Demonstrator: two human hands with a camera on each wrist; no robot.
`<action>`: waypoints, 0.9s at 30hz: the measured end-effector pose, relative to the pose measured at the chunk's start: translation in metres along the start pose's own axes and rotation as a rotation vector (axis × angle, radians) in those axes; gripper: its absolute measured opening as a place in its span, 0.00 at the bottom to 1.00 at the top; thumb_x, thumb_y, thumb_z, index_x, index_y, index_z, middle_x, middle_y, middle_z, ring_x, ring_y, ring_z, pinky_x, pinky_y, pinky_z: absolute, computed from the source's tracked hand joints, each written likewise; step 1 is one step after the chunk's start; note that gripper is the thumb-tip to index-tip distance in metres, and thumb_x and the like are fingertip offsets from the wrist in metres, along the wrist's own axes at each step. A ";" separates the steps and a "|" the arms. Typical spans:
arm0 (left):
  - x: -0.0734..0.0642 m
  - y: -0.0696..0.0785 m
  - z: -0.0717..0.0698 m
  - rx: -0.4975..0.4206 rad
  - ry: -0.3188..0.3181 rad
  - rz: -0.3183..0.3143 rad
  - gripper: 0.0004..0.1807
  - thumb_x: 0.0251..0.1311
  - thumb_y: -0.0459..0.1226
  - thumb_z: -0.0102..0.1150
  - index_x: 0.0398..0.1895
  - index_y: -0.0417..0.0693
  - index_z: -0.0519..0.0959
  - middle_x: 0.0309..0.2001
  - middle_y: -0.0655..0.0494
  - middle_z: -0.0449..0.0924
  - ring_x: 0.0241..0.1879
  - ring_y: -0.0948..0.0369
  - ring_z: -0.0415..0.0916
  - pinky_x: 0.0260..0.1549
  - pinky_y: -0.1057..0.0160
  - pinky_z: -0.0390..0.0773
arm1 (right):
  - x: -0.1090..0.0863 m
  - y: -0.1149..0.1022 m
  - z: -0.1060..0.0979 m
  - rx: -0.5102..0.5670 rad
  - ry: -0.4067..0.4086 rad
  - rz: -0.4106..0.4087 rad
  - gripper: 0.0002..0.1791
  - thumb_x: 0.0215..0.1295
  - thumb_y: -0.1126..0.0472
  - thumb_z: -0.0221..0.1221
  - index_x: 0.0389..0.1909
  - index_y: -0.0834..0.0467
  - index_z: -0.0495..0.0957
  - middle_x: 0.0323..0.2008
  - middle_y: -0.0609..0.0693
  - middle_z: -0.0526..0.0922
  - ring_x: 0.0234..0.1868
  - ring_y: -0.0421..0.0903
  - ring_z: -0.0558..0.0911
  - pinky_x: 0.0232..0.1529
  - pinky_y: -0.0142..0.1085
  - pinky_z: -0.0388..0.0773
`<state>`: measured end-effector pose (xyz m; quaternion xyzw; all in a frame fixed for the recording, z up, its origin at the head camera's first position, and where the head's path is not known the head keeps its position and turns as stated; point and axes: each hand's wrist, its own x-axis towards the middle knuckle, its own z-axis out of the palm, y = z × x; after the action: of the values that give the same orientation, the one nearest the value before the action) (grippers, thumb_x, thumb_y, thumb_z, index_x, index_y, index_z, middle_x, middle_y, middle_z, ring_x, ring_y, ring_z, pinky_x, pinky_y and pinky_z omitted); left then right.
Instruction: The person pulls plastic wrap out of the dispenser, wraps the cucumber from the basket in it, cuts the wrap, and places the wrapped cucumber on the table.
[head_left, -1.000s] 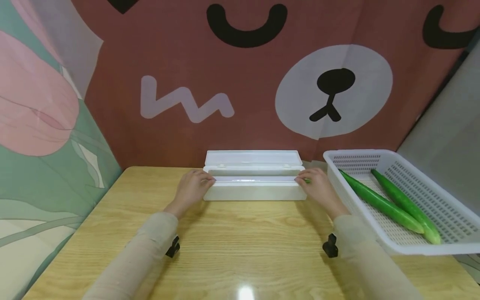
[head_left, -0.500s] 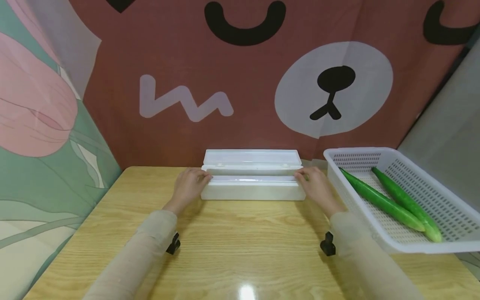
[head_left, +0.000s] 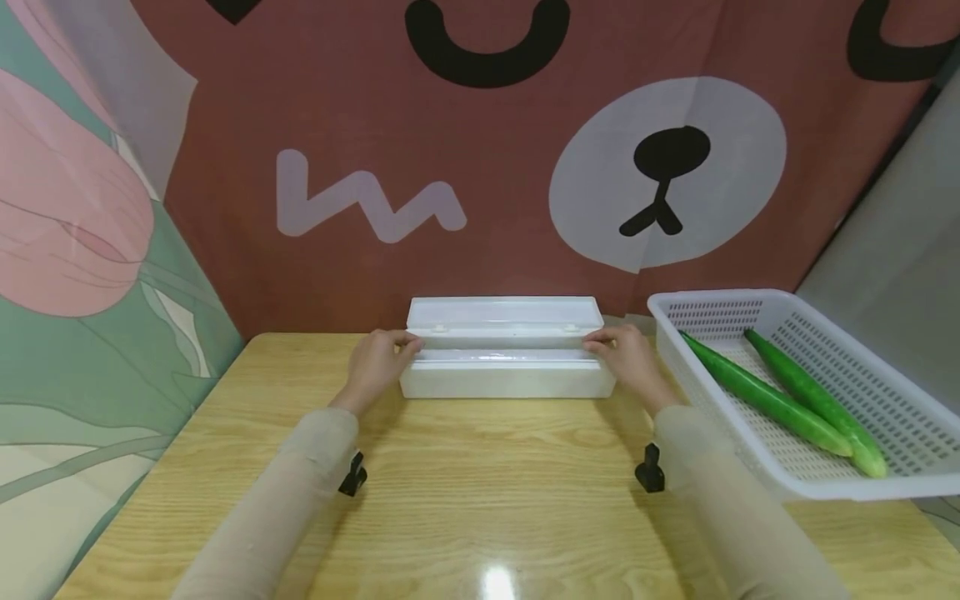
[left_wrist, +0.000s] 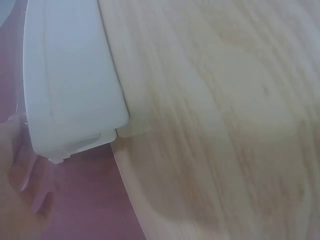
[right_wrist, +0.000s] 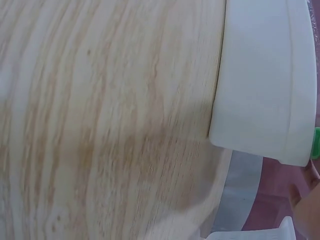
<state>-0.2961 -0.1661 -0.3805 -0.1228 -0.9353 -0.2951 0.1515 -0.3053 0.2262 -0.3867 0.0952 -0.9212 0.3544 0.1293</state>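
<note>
Toward the far edge of the wood-grain table, the person's left hand and right hand are well apart, one at either end of a white cling-film dispenser. From where I stand, each seems to pinch the clear film between thumb and fingers; the film shows as a glossy strip lying across the dispenser's top. Its lid leans back behind, raised. Near the right fingers a bit of green shows, too cut off to identify.

Film this thin could, I'd judge, tear or pull askew if one hand tugged harder than the other, or fold and cling to itself if the fingers drew closer together. A sharp pull might also drag the dispenser or tip it, since neither hand seems to be bracing its body. The right sleeve is close beside the white plastic basket, so an elbow swung outward could knock it.

Counting up: two hands, one dispenser with one lid, one basket, and two cucumbers lying side by side in it, plus two black wrist mounts and one brown bear-print cloth hanging behind.
</note>
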 end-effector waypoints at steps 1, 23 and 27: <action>0.001 0.001 -0.001 -0.008 -0.008 -0.011 0.15 0.69 0.46 0.60 0.45 0.46 0.87 0.34 0.54 0.87 0.16 0.62 0.58 0.16 0.64 0.57 | 0.000 0.000 0.000 0.004 -0.003 0.004 0.12 0.70 0.59 0.61 0.45 0.63 0.86 0.45 0.60 0.85 0.43 0.55 0.78 0.45 0.49 0.73; 0.017 0.012 -0.018 0.003 -0.109 -0.144 0.15 0.74 0.44 0.51 0.51 0.50 0.85 0.48 0.56 0.86 0.52 0.51 0.78 0.61 0.47 0.64 | 0.013 -0.025 -0.021 0.029 -0.025 0.124 0.15 0.73 0.54 0.58 0.46 0.60 0.85 0.47 0.59 0.85 0.47 0.56 0.81 0.47 0.50 0.76; 0.019 0.012 -0.020 -0.002 -0.119 -0.149 0.16 0.74 0.46 0.51 0.51 0.51 0.85 0.47 0.56 0.85 0.51 0.52 0.79 0.62 0.47 0.64 | 0.015 -0.029 -0.025 0.009 -0.014 0.119 0.15 0.73 0.54 0.59 0.45 0.61 0.85 0.47 0.59 0.85 0.49 0.57 0.81 0.50 0.51 0.75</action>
<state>-0.3055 -0.1658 -0.3516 -0.0704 -0.9490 -0.2986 0.0733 -0.3076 0.2202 -0.3460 0.0436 -0.9245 0.3651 0.1010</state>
